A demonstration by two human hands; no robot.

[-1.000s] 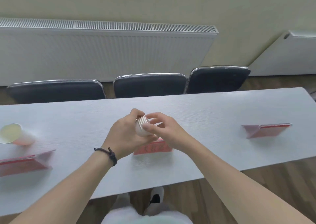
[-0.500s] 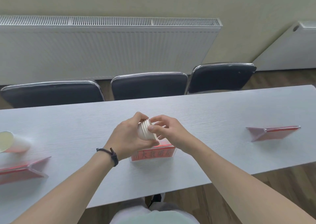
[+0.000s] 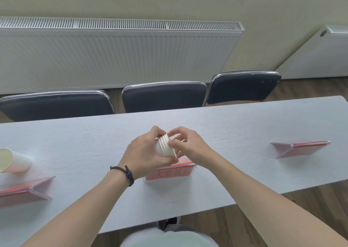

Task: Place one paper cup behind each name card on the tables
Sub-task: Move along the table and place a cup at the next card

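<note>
Three dark padded chairs (image 3: pixel 163 96) with chrome frames stand in a row at the far side. Behind them, a long white radiator (image 3: pixel 116 52) against a cream wall (image 3: pixel 263 3). Wood floor (image 3: pixel 310 205) near right.

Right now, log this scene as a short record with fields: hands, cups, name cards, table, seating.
left hand: left hand wraps the nested stack of white paper cups, held on its side
right hand: right hand pinches the stack's rim end
placed cup: single white paper cup stands behind the left red acrylic name card
middle red name card: no cup behind it yet
right red name card: no cup behind it
table: long pale grey wood-grain table
seating: three black padded chairs on the far side
</note>
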